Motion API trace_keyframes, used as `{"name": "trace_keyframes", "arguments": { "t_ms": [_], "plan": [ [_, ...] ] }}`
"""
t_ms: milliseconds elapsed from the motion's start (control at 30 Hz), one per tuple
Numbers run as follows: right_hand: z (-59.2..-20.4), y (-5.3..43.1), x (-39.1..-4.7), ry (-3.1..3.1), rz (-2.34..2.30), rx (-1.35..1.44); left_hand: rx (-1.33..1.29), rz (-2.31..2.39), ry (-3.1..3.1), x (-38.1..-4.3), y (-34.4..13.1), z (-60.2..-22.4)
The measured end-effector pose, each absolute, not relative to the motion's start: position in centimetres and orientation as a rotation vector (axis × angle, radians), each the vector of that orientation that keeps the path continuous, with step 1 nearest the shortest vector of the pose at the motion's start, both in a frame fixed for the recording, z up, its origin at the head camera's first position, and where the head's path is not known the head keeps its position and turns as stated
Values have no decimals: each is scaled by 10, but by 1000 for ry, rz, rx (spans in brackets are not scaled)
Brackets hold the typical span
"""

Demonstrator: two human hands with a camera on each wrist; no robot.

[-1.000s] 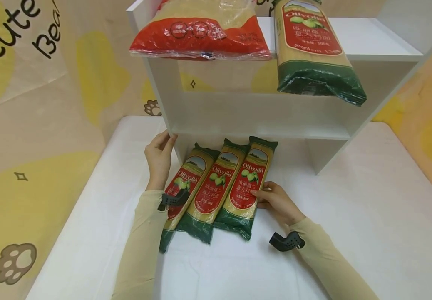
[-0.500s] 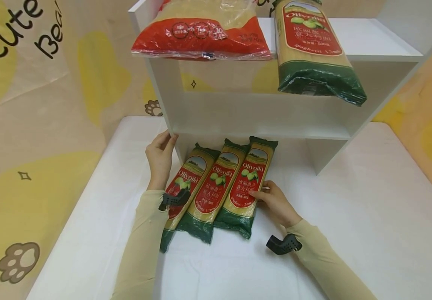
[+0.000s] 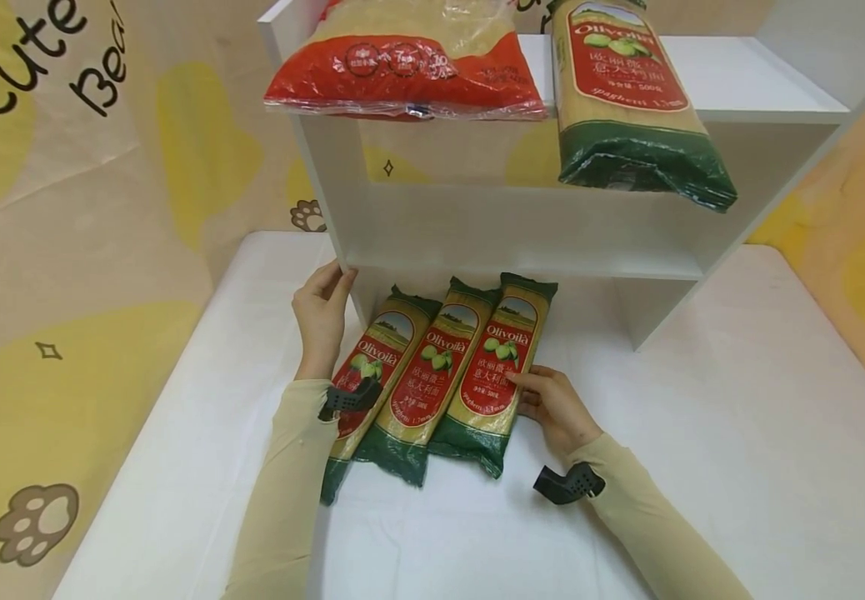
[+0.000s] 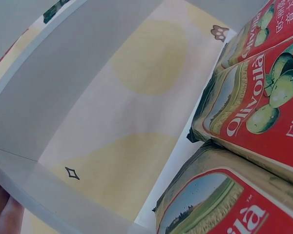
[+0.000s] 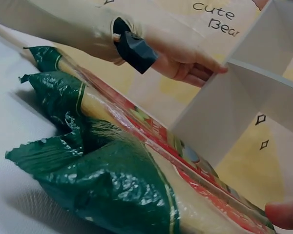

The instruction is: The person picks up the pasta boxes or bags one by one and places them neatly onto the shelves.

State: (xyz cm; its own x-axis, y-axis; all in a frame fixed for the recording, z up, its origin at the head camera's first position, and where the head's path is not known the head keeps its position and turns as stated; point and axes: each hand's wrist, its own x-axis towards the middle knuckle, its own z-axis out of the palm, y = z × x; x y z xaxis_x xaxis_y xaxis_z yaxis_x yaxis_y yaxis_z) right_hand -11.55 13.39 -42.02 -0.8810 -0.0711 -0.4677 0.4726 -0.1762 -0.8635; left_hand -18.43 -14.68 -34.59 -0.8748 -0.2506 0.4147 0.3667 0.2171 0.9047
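Three spaghetti packs with green ends and red labels lie side by side, slanted, at the foot of the white shelf (image 3: 522,229). At the right is one pack (image 3: 488,367), beside it the middle pack (image 3: 432,367), then the left pack (image 3: 383,337), partly covered by the left forearm. My right hand (image 3: 556,406) holds the right pack by its right edge, thumb on the label and fingers along the side. My left hand (image 3: 318,312) grips the shelf's left upright between thumb and fingers; the right wrist view shows this left hand (image 5: 190,58) too.
A red bag of pale yellow food (image 3: 410,67) and another spaghetti pack (image 3: 620,92) lie on the upper shelf, overhanging its front edge. The shelf's right upright (image 3: 650,312) stands on the white-covered table (image 3: 762,400). A patterned cloth (image 3: 102,275) hangs behind.
My right hand has shifted slightly at the right pack's edge, its thumb moving a little on the label. My left hand stays on the upright, and the packs lie practically as before.
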Motion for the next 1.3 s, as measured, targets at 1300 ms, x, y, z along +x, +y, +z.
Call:
{"name": "trace_keyframes", "arguments": {
  "t_ms": [1300],
  "plan": [
    [-424, 120, -98, 1830, -2084, 421, -99, -1698, -2011, -187, -148, -348]
  ]
}}
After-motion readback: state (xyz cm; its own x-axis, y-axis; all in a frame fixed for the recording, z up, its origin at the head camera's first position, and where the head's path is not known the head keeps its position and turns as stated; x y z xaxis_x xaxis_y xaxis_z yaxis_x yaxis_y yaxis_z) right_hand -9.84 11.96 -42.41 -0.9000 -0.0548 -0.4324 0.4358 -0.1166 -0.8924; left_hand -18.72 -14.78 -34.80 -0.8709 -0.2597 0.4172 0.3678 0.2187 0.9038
